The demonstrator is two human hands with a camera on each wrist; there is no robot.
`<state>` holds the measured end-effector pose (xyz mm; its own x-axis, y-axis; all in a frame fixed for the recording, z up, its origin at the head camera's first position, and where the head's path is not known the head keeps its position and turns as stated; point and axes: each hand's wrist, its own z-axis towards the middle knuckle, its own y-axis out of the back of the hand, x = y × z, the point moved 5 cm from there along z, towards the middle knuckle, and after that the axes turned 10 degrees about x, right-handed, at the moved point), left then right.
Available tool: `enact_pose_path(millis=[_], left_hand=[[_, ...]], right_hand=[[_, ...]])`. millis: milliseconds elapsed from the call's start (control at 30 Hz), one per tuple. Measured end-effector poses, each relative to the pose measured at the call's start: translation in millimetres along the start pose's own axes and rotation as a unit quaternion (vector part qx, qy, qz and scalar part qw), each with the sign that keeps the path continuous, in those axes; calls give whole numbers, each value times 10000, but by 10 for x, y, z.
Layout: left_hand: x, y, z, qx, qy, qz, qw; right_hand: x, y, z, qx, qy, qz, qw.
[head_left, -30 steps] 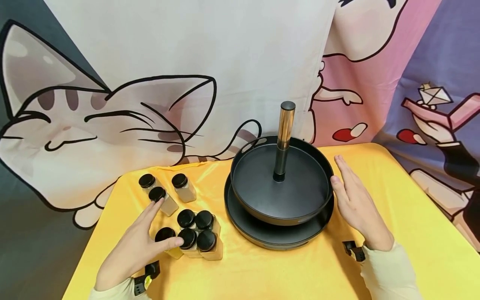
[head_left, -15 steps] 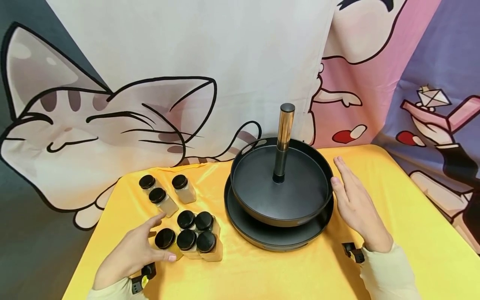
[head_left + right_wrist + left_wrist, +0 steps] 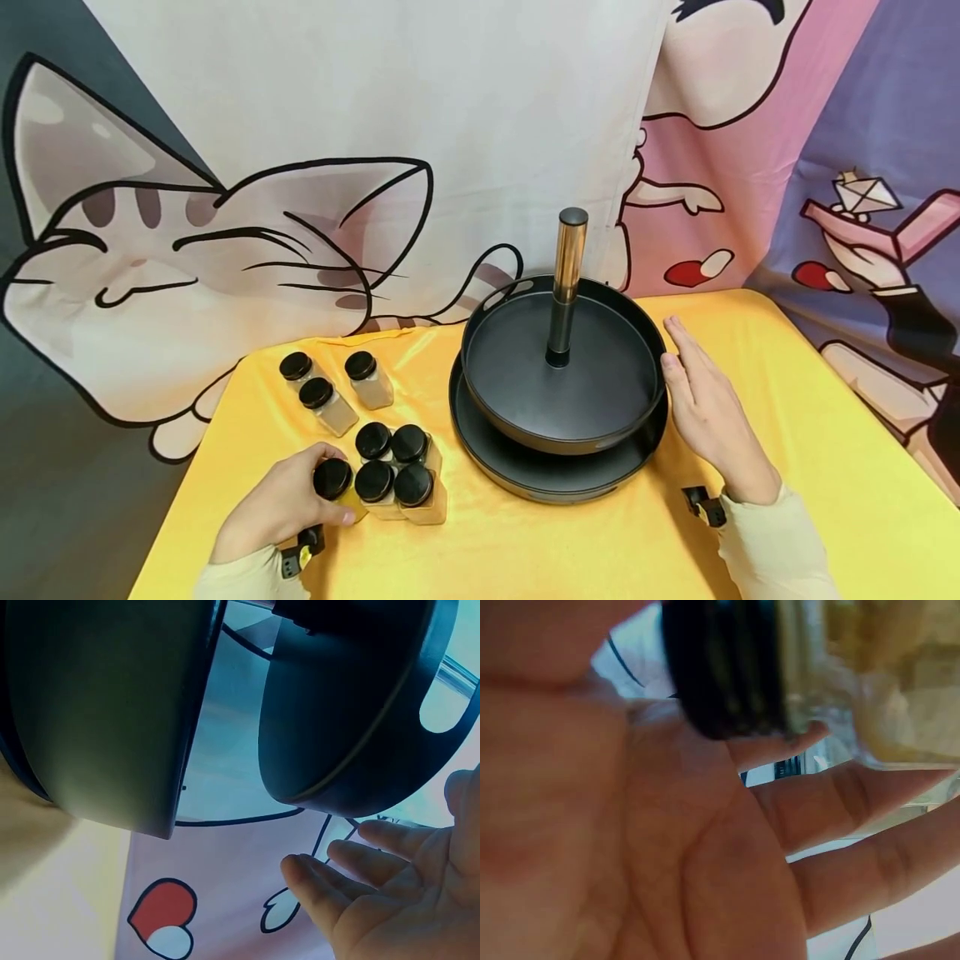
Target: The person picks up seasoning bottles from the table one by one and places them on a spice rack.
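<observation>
In the head view my left hand [image 3: 281, 504] curls round a black-capped jar [image 3: 332, 479] with yellow contents, its thumb on the near side. The left wrist view shows the jar's clear body [image 3: 907, 690] across the fingers [image 3: 855, 802]. At the right rim of a two-tier black round tray, my right hand [image 3: 708, 404] stands with straight fingers; whether it touches the rim I cannot tell. The upper tier [image 3: 510, 375] carries an upright black-and-gold handle [image 3: 570, 267]. Beneath it lies the lower tier [image 3: 480, 454]. In the right wrist view, a gap separates the tiers.
Several black-capped jars [image 3: 414, 485] stand packed together just right of the left hand. Behind them are a lone jar [image 3: 369, 379] and two more jars [image 3: 327, 404]. A yellow cloth [image 3: 525, 550] covers the table. A cartoon-printed backdrop [image 3: 465, 100] hangs behind.
My left hand draws back from the rear jars, lowers and closes its fingers round the jar with yellow contents. The right hand stays nearly still beside the tray.
</observation>
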<state>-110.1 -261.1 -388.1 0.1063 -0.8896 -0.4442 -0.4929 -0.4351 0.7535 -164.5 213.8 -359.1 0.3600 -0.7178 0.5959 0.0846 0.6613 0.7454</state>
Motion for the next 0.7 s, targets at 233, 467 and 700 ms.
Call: enact_pose_path(millis=[233,467,700], left_hand=[[3,-20,31,69,-61,-25,10000],[-4,-28,35,34,-141,-19,9999],[-21,-20,24,-226,-317,17,9992]], right_hand=[[8,2,2,-122,36,58,9999],[2,-14,1,-152,45,20,9999],[13,-32,10,-309,87,-53,9995]])
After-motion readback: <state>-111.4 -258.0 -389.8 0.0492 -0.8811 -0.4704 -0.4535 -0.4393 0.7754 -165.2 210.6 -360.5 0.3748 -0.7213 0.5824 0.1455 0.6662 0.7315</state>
